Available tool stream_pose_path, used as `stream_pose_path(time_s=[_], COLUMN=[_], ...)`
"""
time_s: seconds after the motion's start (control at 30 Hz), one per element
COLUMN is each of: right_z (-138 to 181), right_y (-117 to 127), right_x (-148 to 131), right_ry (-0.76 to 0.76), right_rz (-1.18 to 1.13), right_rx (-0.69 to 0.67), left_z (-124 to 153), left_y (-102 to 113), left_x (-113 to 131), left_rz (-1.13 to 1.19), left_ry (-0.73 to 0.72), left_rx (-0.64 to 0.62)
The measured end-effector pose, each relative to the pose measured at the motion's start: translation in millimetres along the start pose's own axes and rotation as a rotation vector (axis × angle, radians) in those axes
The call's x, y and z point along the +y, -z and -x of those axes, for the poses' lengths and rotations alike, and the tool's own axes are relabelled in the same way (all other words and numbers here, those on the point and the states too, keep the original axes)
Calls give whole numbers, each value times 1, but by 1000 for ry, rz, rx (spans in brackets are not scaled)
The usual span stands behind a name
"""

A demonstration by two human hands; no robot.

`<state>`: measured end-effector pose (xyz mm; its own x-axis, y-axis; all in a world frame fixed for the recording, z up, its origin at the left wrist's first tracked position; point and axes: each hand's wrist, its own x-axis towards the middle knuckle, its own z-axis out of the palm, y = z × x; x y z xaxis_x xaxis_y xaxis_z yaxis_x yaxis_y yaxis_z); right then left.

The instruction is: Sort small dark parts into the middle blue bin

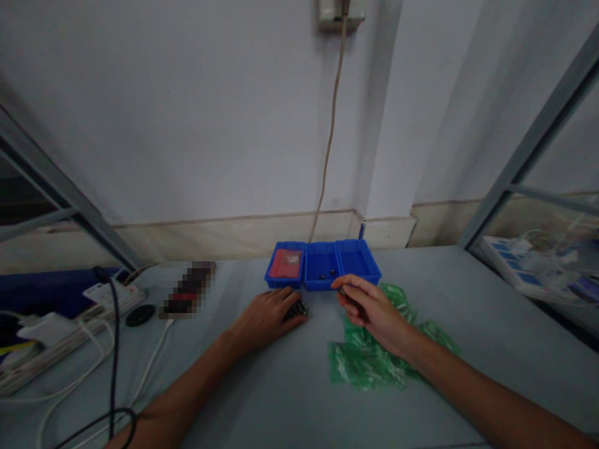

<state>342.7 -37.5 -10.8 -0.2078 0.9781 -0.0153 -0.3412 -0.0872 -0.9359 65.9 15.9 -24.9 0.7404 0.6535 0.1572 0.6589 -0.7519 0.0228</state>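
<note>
My left hand (271, 316) rests on the grey tabletop, curled around a small heap of dark metal parts (296, 308) that shows between the fingers and thumb. In front of the bins, my right hand (367, 305) is raised in a pinch on a small dark metal part (343, 290), mostly covered by the fingertips. The middle blue bin (321, 252) holds a few small dark pieces. A red packet (285, 263) lies in the left blue bin (274, 284); the right blue bin (358, 255) adjoins the middle one.
Crumpled green plastic bags (365, 365) lie under and beside my right forearm. At left are a pixelated phone-like object (188, 291), a round black disc (140, 315), a power strip (51, 355) and loose cables. A wall stands behind the bins, with a hanging cord (333, 118).
</note>
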Motion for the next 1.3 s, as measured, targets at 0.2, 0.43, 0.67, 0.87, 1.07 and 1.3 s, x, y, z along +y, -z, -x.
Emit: stream_pose_path(time_s=[0.2,0.43,0.67,0.87,1.07,1.3], right_z=[-1,6,6,3,0,-3], right_y=[1,0,0,-1,0,3], right_x=[4,3,2,5,5,5], right_ry=[262,707,647,362,81,21], right_rz=[406,874,875,599,231,-63], right_rx=[97,171,143,118,71,91], left_z=[1,0,1,1,0,0], left_y=[0,0,2,0,0,0], left_x=[0,0,1,0,0,-1], left_rz=[4,17,-3,-1,11,25], left_ry=[4,3,12,4,-7,-4], left_rx=[32,23,-1,4,6,12])
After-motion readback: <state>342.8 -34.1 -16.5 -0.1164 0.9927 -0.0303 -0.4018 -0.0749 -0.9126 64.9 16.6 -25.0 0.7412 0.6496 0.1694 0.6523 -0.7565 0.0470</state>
